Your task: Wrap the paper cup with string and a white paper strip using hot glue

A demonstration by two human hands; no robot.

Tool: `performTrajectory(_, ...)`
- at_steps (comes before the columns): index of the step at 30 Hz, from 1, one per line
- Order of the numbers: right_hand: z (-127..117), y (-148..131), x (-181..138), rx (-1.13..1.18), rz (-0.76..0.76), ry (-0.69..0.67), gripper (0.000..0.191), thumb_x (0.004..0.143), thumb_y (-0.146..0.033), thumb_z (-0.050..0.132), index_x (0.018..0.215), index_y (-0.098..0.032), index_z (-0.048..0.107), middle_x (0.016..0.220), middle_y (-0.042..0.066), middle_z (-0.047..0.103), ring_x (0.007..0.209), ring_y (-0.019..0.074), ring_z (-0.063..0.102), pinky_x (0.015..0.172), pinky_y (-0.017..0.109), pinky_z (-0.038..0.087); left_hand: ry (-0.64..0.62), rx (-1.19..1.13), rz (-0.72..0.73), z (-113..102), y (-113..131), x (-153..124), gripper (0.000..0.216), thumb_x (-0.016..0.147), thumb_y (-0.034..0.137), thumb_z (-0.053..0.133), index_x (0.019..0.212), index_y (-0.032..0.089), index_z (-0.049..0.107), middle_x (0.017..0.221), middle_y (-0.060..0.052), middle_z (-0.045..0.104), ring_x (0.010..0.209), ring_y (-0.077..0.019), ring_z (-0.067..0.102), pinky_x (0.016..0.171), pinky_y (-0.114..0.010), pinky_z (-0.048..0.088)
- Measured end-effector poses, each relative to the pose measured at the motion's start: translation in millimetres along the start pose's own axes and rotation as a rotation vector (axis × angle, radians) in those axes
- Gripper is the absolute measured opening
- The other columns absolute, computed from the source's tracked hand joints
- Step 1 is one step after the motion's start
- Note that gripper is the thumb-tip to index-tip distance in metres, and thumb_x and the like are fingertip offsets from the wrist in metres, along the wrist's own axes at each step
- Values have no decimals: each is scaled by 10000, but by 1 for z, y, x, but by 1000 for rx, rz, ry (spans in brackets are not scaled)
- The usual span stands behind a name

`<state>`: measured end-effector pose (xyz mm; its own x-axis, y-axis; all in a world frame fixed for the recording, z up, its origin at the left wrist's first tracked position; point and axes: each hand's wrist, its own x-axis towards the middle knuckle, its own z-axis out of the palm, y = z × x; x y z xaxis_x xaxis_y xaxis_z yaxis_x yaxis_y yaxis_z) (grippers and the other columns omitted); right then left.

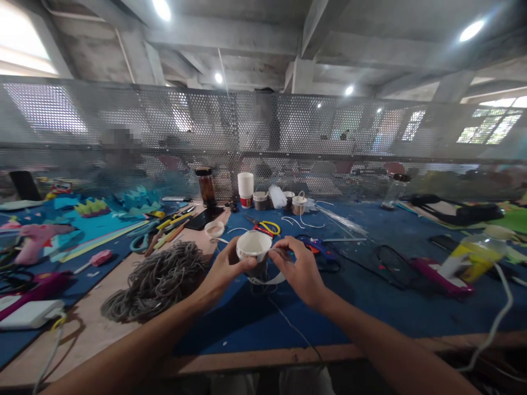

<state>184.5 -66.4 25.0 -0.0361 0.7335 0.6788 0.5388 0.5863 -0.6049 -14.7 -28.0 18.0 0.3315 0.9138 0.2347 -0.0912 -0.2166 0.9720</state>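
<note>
My left hand [225, 270] grips a small white paper cup [253, 246] by its side and rim, above the blue mat [370, 296]. My right hand [300, 269] pinches something thin and grey against the cup's right side; it looks like cord. A pale strip curls beneath the cup between my hands. A heap of grey cord [158, 280] lies just left of my left hand on the bare wood.
Yellow-handled scissors [265, 226], a blue glue gun [317, 249], a stack of white cups [246, 189], small wrapped cups [299, 204] and a brown jar [206, 186] stand behind. Coloured foam sheets [90, 219] lie left. A perforated metal screen [263, 137] backs the table; people sit beyond it.
</note>
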Motion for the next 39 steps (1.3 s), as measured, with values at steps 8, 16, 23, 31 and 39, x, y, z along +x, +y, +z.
performTrajectory(8,3,0,-3,26,71,-63,115,918,-332,659,893,-221,637,908,28,693,924,209,619,813,325,471,65,70,-6,2,1,-3,525,745,404,798,1196,188,637,1144,-84,707,1046,-270,638,880,-335,498)
performTrajectory(16,2,0,-4,-27,9,-52,144,933,-341,641,878,-209,624,858,25,672,865,195,601,816,319,456,75,79,6,0,0,-1,609,668,372,857,1193,173,621,1058,-67,714,980,-253,648,840,-322,520)
performTrajectory(23,-7,-2,-1,-74,-95,-187,183,996,-348,545,971,-206,657,884,35,681,838,183,603,783,301,457,92,-5,45,-5,0,0,582,681,346,853,1197,181,641,1079,-70,714,991,-246,644,834,-313,512)
performTrajectory(31,-47,31,16,-391,-72,-195,233,1033,-309,441,1004,-218,654,1020,63,673,996,207,618,906,327,455,54,-201,50,-8,8,-1,555,757,344,795,1265,190,634,1148,-99,711,1060,-271,642,882,-348,507)
performTrajectory(39,-83,99,17,-952,468,-433,307,952,-433,547,1021,-152,650,1088,152,677,1042,317,650,816,373,457,-38,-340,0,-11,9,-2,607,772,374,753,1331,201,592,1217,-116,704,1065,-291,656,845,-338,527)
